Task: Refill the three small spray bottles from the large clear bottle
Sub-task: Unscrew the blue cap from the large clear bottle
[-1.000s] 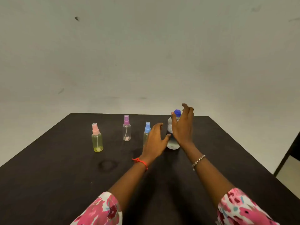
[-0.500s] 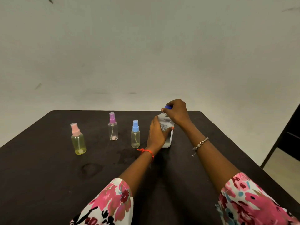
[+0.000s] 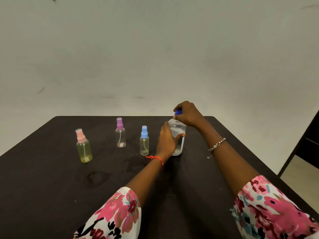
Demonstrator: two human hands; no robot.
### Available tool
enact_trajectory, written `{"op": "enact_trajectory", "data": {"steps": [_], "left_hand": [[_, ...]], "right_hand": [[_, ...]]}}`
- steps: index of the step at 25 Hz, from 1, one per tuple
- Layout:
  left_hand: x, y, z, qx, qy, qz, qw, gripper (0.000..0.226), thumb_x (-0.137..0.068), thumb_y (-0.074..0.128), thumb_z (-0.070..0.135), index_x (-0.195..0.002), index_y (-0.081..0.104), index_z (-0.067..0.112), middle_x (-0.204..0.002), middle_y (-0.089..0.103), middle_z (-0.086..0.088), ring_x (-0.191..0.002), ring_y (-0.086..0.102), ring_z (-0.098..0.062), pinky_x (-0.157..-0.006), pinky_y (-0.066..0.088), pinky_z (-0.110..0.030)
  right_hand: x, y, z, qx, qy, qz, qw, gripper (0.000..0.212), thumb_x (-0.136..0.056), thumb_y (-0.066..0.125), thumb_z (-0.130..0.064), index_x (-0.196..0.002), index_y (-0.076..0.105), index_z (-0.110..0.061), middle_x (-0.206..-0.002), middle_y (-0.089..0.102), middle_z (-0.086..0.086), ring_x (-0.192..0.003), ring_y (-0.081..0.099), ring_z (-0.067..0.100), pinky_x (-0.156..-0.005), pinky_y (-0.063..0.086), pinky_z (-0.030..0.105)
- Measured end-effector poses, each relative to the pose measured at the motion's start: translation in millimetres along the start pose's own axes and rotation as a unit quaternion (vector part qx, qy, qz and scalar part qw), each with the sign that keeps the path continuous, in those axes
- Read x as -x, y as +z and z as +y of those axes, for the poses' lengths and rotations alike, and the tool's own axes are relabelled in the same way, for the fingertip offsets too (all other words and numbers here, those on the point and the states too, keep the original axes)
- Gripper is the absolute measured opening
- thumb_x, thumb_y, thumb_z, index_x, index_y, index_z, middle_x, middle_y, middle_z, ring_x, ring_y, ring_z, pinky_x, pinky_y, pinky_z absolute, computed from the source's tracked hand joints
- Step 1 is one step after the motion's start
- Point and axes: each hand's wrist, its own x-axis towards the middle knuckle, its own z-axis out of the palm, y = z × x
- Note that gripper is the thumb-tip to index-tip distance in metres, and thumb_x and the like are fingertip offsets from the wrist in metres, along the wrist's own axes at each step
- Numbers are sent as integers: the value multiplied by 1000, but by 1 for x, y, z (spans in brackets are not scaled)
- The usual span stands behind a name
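The large clear bottle (image 3: 179, 133) stands upright on the dark table (image 3: 51, 187), right of centre. My left hand (image 3: 166, 138) grips its body from the left. My right hand (image 3: 187, 113) is curled over its blue cap (image 3: 177, 112), which is mostly hidden by the fingers. Three small spray bottles stand to the left: one with a pink top and yellowish body (image 3: 83, 146), one with a purple top (image 3: 120, 133), one with a blue top (image 3: 144, 141) closest to my left hand.
A wet stain (image 3: 95, 176) marks the table in front of the small bottles. The table's far edge meets a plain wall. At the right, past the table's edge, stands a dark piece of furniture (image 3: 309, 135) over a light floor.
Both hands have come onto the large bottle: the left went from open beside it to gripping its body, the right closed over the cap. The view has shifted slightly.
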Motion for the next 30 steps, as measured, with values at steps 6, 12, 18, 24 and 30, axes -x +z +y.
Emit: {"op": "enact_trajectory", "data": {"steps": [6, 12, 18, 24, 30], "left_hand": [[0, -2, 3, -4, -15, -14, 1000, 69, -78, 69, 29, -136, 35, 10, -138, 46, -11, -127, 44, -26, -107, 39, -43], [11, -9, 7, -38, -31, -52, 997, 93, -79, 70, 29, -146, 12, 1, -150, 28, -15, -140, 26, -28, -113, 27, -38], [31, -17, 5, -58, -40, -62, 996, 92, -81, 67, 27, -146, 7, 2, -156, 16, -14, -144, 16, -27, -115, 21, -37], [43, -21, -2, -55, -56, -61, 995, 92, -81, 68, 26, -146, 7, 3, -155, 19, -14, -143, 20, -27, -116, 25, -39], [51, -30, -9, -50, -60, -61, 995, 89, -82, 67, 24, -146, 10, 4, -153, 23, -15, -142, 24, -27, -115, 27, -38]], "right_hand": [[13, -22, 8, -136, -6, 98, 986, 33, -77, 59, 5, -109, 62, -1, -112, 61, 14, -94, 57, 22, -72, 45, 15], [62, 5, 47, -352, 142, 133, 916, 15, -77, 65, 2, -92, 65, 1, -79, 64, 10, -80, 61, 24, -79, 55, 35], [108, 42, 75, -151, 137, 160, 966, 18, -72, 73, -7, -89, 70, -2, -89, 69, 12, -77, 60, 16, -69, 51, 23], [119, 58, 94, -41, 180, 125, 975, 12, -77, 70, -18, -85, 71, -9, -98, 70, 8, -104, 57, 22, -102, 36, 47], [122, 57, 91, -36, 186, 125, 974, 19, -77, 71, -22, -92, 66, -12, -105, 64, 6, -113, 47, 23, -102, 29, 45]]}}
